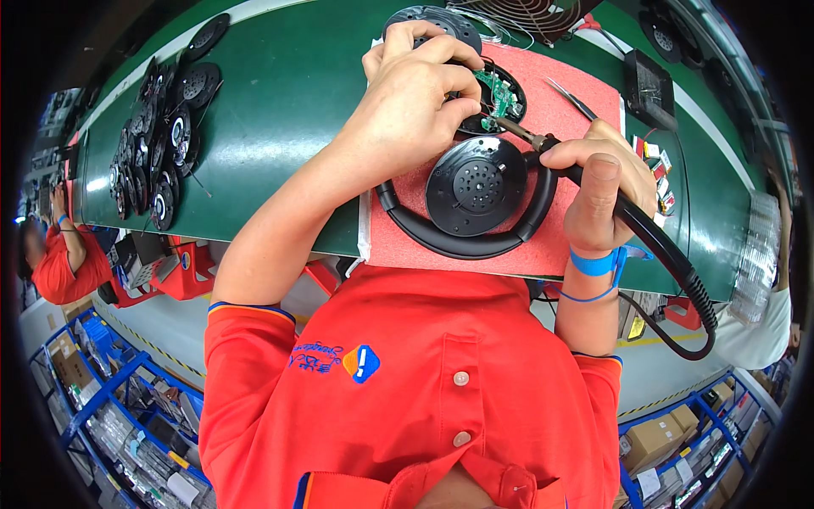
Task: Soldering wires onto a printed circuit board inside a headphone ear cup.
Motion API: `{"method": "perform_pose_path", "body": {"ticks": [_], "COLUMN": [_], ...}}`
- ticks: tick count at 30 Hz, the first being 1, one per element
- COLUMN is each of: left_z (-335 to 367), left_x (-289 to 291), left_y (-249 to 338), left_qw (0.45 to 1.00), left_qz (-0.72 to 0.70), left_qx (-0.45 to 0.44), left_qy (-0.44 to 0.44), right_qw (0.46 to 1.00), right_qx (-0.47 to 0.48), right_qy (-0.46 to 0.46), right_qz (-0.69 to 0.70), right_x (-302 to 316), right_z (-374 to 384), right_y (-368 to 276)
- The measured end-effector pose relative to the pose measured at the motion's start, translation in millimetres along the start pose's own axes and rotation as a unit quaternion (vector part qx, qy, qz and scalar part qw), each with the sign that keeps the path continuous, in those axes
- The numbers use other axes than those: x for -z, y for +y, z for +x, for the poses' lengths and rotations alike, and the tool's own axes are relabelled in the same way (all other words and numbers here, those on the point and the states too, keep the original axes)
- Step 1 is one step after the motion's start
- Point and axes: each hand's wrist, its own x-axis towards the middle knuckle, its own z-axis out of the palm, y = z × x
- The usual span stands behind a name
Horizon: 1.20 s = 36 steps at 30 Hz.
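Note:
A pair of black headphones with its headband (458,243) lies on a pink foam mat (551,246). One ear cup is open and shows a green circuit board (506,95). My right hand (606,182) grips a soldering iron (651,231), whose tip reaches the near edge of the board. Over the left side of that cup, my left hand (415,97) is closed with its fingertips pinched; what they hold is hidden. Beyond its fingers sits a round black perforated plate (441,19). The other ear cup's round black plate (476,182) faces up, nearer to me.
Black speaker plates (157,140) are heaped on the green table (280,93) at left. Tweezers (572,97) lie on the mat's right side, with a black box (649,85) beyond. Small battery-like packs (661,178) and stacked clear trays (757,254) stand at right. Another person (68,263) sits far left.

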Motion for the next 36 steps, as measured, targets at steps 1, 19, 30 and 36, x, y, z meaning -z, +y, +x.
{"method": "perform_pose_path", "body": {"ticks": [1,19,30,36], "left_z": [0,-2,3,-5], "left_x": [0,1,-2,4], "left_y": [0,0,-2,-4], "left_qw": [1.000,1.000,1.000,0.999], "left_qz": [0.001,0.000,-0.005,-0.010], "left_qx": [-0.001,-0.001,-0.007,-0.023], "left_qy": [0.001,-0.001,0.010,0.036], "right_qw": [1.000,1.000,0.996,0.989], "right_qx": [0.000,-0.001,-0.027,-0.108], "right_qy": [0.000,0.002,0.081,-0.103], "right_qz": [0.000,-0.001,0.001,0.011], "right_x": [0,-1,-1,19], "right_z": [0,0,-2,-54], "right_y": [0,-2,0,-21]}}
